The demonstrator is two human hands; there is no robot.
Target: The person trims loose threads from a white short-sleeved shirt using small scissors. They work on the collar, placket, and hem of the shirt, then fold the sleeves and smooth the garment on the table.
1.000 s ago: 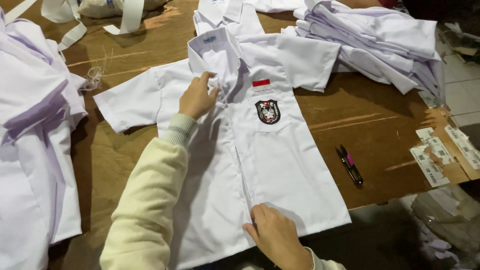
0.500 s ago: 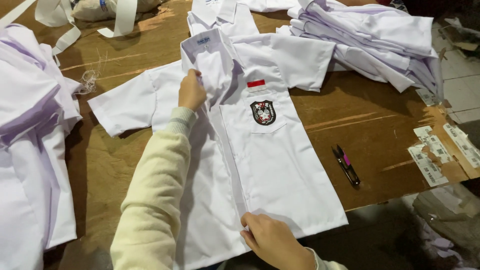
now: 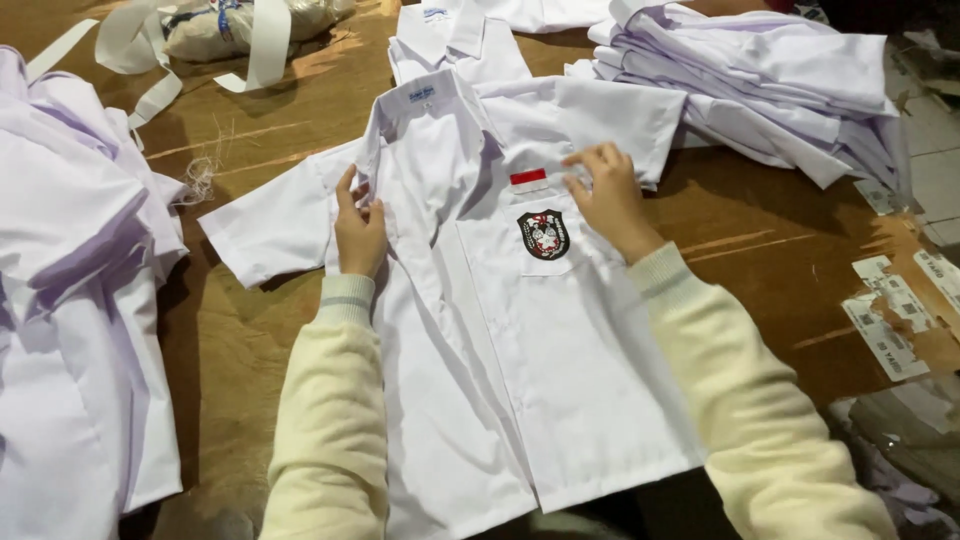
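Bare table (image 3: 250, 340) shows in a strip left of the shirt (image 3: 520, 350), hemmed at the frame's left edge by a white pile (image 3: 70, 300). Right of centre, open wood runs to the labels (image 3: 890, 320). Upper right is blocked by stacked shirts (image 3: 760, 80); upper left by straps (image 3: 150, 50).

Brown wooden table (image 3: 790, 250), scuffed. Directly on top: white short-sleeved shirt (image 3: 520, 330) spread flat mid-table, stack of white shirts (image 3: 760, 80) far right, another shirt pile (image 3: 70, 300) left, white strips (image 3: 150, 50) far left, paper labels (image 3: 890, 320) right edge.
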